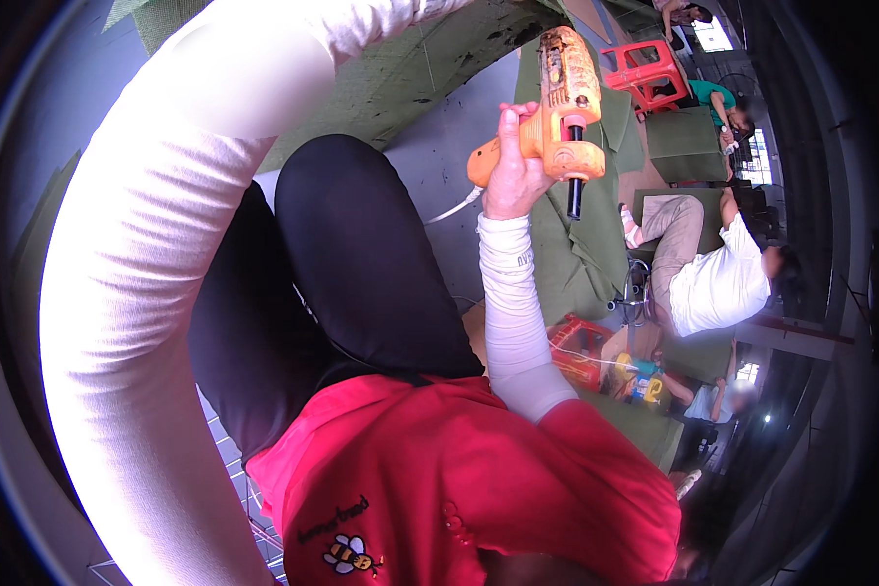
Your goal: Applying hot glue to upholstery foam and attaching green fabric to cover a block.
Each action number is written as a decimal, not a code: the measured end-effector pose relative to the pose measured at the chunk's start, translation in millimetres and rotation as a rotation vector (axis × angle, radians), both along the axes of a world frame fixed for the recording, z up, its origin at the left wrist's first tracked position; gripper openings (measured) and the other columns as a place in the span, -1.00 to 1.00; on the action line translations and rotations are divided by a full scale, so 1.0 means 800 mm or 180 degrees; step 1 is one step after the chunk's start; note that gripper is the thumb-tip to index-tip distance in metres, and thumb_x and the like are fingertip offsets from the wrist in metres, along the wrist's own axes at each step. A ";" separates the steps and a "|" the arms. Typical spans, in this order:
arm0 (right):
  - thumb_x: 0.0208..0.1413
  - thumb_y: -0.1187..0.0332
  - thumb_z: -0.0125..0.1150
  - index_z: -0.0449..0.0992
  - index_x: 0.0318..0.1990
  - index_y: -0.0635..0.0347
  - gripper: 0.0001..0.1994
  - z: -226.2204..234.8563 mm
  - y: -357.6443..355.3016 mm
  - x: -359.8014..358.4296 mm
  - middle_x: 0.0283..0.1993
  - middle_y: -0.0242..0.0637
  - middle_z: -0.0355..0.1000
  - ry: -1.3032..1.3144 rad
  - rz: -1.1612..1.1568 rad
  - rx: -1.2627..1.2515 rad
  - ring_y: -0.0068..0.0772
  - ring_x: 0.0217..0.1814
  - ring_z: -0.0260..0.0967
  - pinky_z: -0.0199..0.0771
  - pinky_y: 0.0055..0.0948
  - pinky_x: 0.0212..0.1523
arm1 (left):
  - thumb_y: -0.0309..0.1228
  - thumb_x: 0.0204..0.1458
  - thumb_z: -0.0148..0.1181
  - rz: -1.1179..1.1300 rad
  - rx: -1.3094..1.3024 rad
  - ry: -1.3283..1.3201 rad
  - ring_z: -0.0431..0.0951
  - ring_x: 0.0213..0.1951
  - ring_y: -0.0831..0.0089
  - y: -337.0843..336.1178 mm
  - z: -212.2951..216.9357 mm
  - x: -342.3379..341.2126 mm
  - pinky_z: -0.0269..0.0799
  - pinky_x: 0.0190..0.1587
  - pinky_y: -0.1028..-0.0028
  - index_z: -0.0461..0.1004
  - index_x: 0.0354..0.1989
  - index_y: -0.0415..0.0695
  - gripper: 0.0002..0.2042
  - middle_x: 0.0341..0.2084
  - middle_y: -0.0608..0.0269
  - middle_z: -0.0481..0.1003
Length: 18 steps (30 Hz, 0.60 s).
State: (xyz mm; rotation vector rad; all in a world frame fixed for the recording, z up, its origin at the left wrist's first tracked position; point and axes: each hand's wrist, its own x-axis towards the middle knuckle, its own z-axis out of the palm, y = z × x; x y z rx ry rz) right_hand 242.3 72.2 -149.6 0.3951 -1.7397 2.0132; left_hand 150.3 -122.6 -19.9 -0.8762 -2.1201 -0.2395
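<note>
My right hand point(514, 183) is closed around the grip of an orange handheld power tool point(568, 88), raised out in front of me. Its body is scuffed, with dark smears along the upper housing. A black rod point(575, 198) sticks out of the tool's near end, and a white cord point(453, 207) trails from the grip. The white sleeve of my left arm point(127, 322) sweeps up the left side and over the top. My left hand lies beyond the upper edge, out of sight. Beneath that arm spreads a green sheet point(400, 86) with dark specks.
More green sheeting point(568, 259) lies right of the tool. Beyond it are a red plastic stool point(647, 74), a seated person in white point(721, 278), a person in green point(718, 98), another red stool point(578, 354) and a yellow tool point(640, 383). My legs point(371, 244) fill the middle.
</note>
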 end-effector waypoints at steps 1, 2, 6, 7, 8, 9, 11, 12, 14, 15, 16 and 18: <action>0.11 0.57 0.20 0.28 -0.01 0.32 -0.68 0.003 -0.003 0.001 -0.13 -0.27 0.37 -0.0005 0.0006 -0.0002 -0.48 -0.09 0.35 0.43 -0.47 0.00 | -0.40 -0.08 0.06 0.0006 -0.0002 -0.0005 0.57 -0.35 0.00 -0.001 0.001 0.002 0.48 -0.30 0.20 0.54 -0.52 -0.18 -0.84 -0.49 -0.06 0.53; 0.10 0.59 0.21 0.29 -0.02 0.32 -0.68 0.006 -0.005 0.001 -0.15 -0.27 0.36 -0.0029 0.0014 -0.0118 -0.49 -0.11 0.35 0.44 -0.48 -0.02 | -0.41 -0.10 0.08 0.0067 -0.0030 -0.0070 0.57 -0.35 0.00 0.000 0.002 0.003 0.48 -0.29 0.20 0.54 -0.52 -0.19 -0.86 -0.49 -0.06 0.53; 0.08 0.60 0.22 0.29 -0.03 0.32 -0.68 0.008 -0.002 0.000 -0.16 -0.28 0.35 -0.0073 -0.0036 -0.0082 -0.50 -0.14 0.36 0.46 -0.49 -0.06 | -0.45 -0.17 0.14 0.0208 -0.0043 -0.0254 0.58 -0.37 -0.01 -0.001 0.012 0.012 0.48 -0.29 0.19 0.54 -0.52 -0.22 -0.89 -0.50 -0.08 0.53; 0.07 0.59 0.23 0.29 -0.03 0.33 -0.68 0.009 -0.003 0.001 -0.17 -0.28 0.35 -0.0049 -0.0003 -0.0075 -0.50 -0.14 0.36 0.47 -0.49 -0.07 | -0.45 -0.17 0.14 0.0209 -0.0039 -0.0264 0.58 -0.37 -0.01 -0.003 0.014 0.013 0.48 -0.29 0.19 0.54 -0.52 -0.22 -0.89 -0.50 -0.08 0.53; 0.07 0.59 0.23 0.29 -0.03 0.33 -0.68 0.009 -0.003 0.001 -0.17 -0.28 0.35 -0.0058 -0.0002 -0.0069 -0.50 -0.14 0.36 0.47 -0.49 -0.07 | -0.46 -0.18 0.15 0.0247 -0.0073 -0.0255 0.58 -0.37 -0.01 -0.004 0.017 0.013 0.49 -0.30 0.19 0.55 -0.53 -0.22 -0.89 -0.51 -0.09 0.53; 0.07 0.59 0.23 0.29 -0.03 0.33 -0.67 0.008 -0.003 0.001 -0.17 -0.28 0.35 -0.0046 0.0008 -0.0053 -0.49 -0.15 0.36 0.47 -0.49 -0.07 | -0.46 -0.19 0.16 0.0279 -0.0108 -0.0244 0.58 -0.38 -0.01 -0.005 0.020 0.015 0.49 -0.31 0.19 0.55 -0.53 -0.23 -0.90 -0.52 -0.09 0.53; 0.07 0.59 0.24 0.29 -0.03 0.33 -0.67 0.010 -0.004 0.003 -0.17 -0.28 0.35 -0.0038 0.0012 -0.0032 -0.49 -0.15 0.36 0.47 -0.49 -0.08 | -0.47 -0.19 0.15 0.0349 -0.0174 -0.0349 0.58 -0.38 -0.01 -0.006 0.024 0.019 0.49 -0.32 0.19 0.55 -0.53 -0.23 -0.89 -0.53 -0.10 0.53; 0.07 0.59 0.23 0.29 -0.03 0.33 -0.68 0.012 -0.005 0.005 -0.17 -0.28 0.36 -0.0059 0.0036 -0.0041 -0.48 -0.15 0.36 0.47 -0.49 -0.08 | -0.47 -0.19 0.15 0.0425 -0.0247 -0.0443 0.58 -0.39 -0.01 -0.007 0.025 0.019 0.50 -0.33 0.19 0.55 -0.54 -0.24 -0.89 -0.54 -0.10 0.53; 0.07 0.58 0.23 0.30 -0.04 0.33 -0.68 0.012 -0.005 0.004 -0.17 -0.28 0.36 -0.0077 0.0056 -0.0049 -0.48 -0.15 0.36 0.47 -0.48 -0.08 | -0.48 -0.19 0.15 0.0376 -0.0219 -0.0406 0.59 -0.39 -0.01 -0.009 0.023 0.020 0.50 -0.33 0.20 0.55 -0.54 -0.24 -0.90 -0.54 -0.10 0.53; 0.07 0.58 0.23 0.30 -0.04 0.33 -0.68 0.011 -0.004 0.002 -0.17 -0.28 0.36 -0.0032 -0.0020 -0.0074 -0.48 -0.15 0.37 0.47 -0.48 -0.08 | -0.48 -0.20 0.15 0.0336 -0.0191 -0.0373 0.59 -0.39 -0.01 -0.009 0.021 0.020 0.50 -0.33 0.20 0.55 -0.54 -0.24 -0.90 -0.54 -0.11 0.53; 0.07 0.58 0.23 0.30 -0.04 0.33 -0.69 0.010 -0.003 0.000 -0.17 -0.28 0.36 0.0014 -0.0095 -0.0098 -0.48 -0.14 0.37 0.47 -0.48 -0.09 | -0.48 -0.20 0.15 0.0336 -0.0190 -0.0373 0.59 -0.39 -0.01 -0.008 0.019 0.019 0.50 -0.33 0.20 0.55 -0.54 -0.24 -0.90 -0.54 -0.11 0.53; 0.07 0.58 0.23 0.31 -0.05 0.33 -0.69 0.013 -0.006 0.001 -0.17 -0.27 0.36 -0.0034 -0.0073 -0.0125 -0.48 -0.15 0.37 0.48 -0.48 -0.09 | -0.48 -0.21 0.16 0.0288 -0.0138 -0.0305 0.58 -0.40 -0.01 -0.006 0.016 0.017 0.50 -0.33 0.20 0.54 -0.56 -0.24 -0.91 -0.54 -0.11 0.53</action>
